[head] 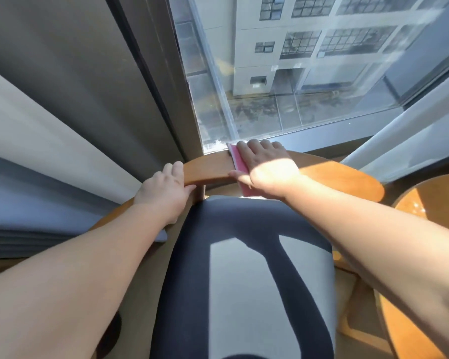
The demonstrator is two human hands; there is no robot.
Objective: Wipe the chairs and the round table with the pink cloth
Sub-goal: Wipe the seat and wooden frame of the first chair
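Left grip (163,193) clasps the chair rail (208,169) steady; right grip (267,169), fingers flat, presses the pink cloth (236,158) on it. Best to sweep right along the curve with even pressure.

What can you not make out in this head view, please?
Head view:
- pink cloth: mostly covered by the right hand.
- round table: cut by the right edge and right forearm.
- chair's underside: hidden beneath the grey seat.
- left hand palm: hidden against the backrest.
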